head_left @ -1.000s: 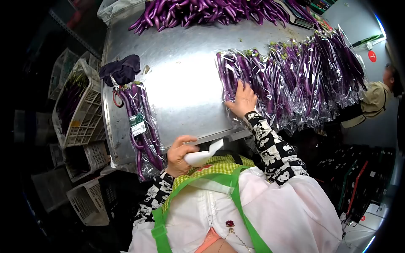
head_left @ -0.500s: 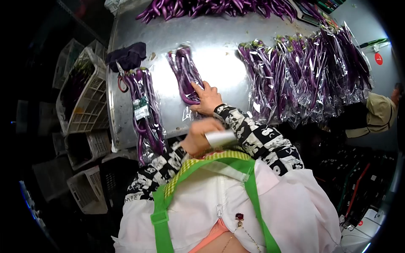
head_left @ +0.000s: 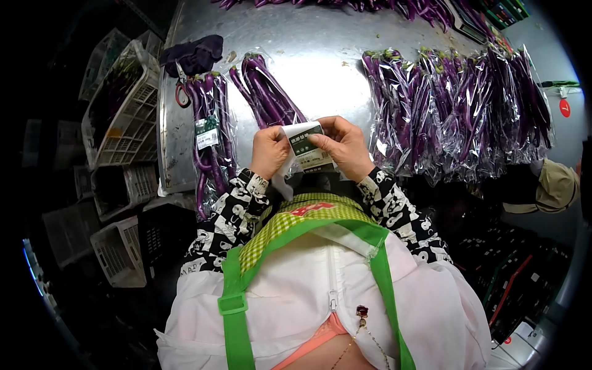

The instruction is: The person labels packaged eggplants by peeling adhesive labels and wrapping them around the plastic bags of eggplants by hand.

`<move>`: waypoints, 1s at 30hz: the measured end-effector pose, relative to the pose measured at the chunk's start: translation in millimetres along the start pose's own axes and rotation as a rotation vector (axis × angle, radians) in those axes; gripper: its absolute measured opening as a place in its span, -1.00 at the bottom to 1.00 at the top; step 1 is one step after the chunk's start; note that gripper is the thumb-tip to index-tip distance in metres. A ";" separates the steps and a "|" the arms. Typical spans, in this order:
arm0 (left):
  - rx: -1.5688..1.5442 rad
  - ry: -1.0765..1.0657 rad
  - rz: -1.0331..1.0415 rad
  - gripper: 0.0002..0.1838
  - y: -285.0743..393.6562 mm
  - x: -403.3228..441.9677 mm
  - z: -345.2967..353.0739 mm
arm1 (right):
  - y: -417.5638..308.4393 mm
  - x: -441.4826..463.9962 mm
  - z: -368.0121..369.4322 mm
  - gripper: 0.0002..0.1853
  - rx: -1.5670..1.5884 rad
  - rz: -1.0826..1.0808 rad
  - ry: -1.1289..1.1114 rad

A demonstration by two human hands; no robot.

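Note:
A strip of green-and-white labels (head_left: 303, 147) is stretched between my two hands at the table's front edge. My left hand (head_left: 270, 152) is closed on its left end, where white backing hangs down. The fingers of my right hand (head_left: 345, 148) pinch its right side. Just beyond the strip lies a bag of purple eggplants (head_left: 265, 89), its lower end hidden behind my hands. Left of it is another bagged bunch (head_left: 211, 132) with a label (head_left: 206, 133) on it.
Several bagged eggplant bunches (head_left: 456, 111) lie along the right of the metal table (head_left: 296, 37). Loose eggplants (head_left: 394, 6) are at the far edge. Red-handled scissors (head_left: 182, 86) and a dark cloth (head_left: 192, 54) lie at left. Crates (head_left: 126, 111) stand beyond; a person's tan garment (head_left: 552, 188) shows at right.
My right hand brought one bag leftward from the row, let it go, and took hold of the label strip. My left hand raised the strip, and its printed face now shows.

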State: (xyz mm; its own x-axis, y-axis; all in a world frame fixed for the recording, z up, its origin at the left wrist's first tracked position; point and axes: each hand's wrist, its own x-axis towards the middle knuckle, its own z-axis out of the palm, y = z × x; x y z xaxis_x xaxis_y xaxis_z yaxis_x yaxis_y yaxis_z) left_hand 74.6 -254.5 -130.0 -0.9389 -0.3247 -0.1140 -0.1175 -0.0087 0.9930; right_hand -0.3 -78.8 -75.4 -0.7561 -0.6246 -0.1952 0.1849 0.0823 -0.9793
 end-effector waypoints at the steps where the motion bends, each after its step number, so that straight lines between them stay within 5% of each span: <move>1: 0.191 -0.007 -0.097 -0.93 3.8 0.3 -0.3 | 1.7 -1.9 2.1 -0.62 0.001 0.000 -0.004; 3: 0.261 -0.013 -0.095 -0.82 8.2 -2.8 2.2 | 2.1 -4.2 6.3 -0.63 0.046 -0.009 0.036; 6: 0.007 0.162 0.262 -0.73 36.3 -8.2 17.2 | 7.4 -2.0 8.6 -0.67 0.022 0.010 0.010; 9: -0.091 -0.063 0.227 -0.78 22.3 -9.6 8.0 | 2.8 0.3 12.7 -0.70 0.032 0.017 -0.010; 20: -0.142 0.041 0.015 -0.93 -13.6 -11.2 -2.1 | 7.5 19.3 18.1 -0.80 0.025 0.021 -0.055; 22: -0.156 0.035 -0.100 -0.86 -15.0 -14.0 -5.5 | 12.9 30.5 18.5 -0.86 -0.436 -0.326 0.011; 23: -0.154 0.040 -0.096 -0.86 -18.8 -18.1 -8.8 | 13.4 38.0 19.1 -0.86 -0.435 -0.331 0.007; 26: 0.394 -0.133 -0.266 -0.58 -23.0 -40.3 -32.0 | 7.0 69.1 27.5 -0.86 -0.276 -0.211 0.045; 30: 0.812 -0.339 -0.189 -0.70 -9.0 -76.1 -49.9 | 32.4 130.8 42.9 -0.83 -0.383 -0.099 0.064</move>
State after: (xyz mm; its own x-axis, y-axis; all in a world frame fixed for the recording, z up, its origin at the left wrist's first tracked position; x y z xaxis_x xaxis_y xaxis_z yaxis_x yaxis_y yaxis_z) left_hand 163.2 -276.8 -128.8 -0.9105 -0.0878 -0.4042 -0.3516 0.6790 0.6445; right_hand -66.3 -191.2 -130.5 -0.7984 -0.5953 -0.0902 -0.1290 0.3155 -0.9401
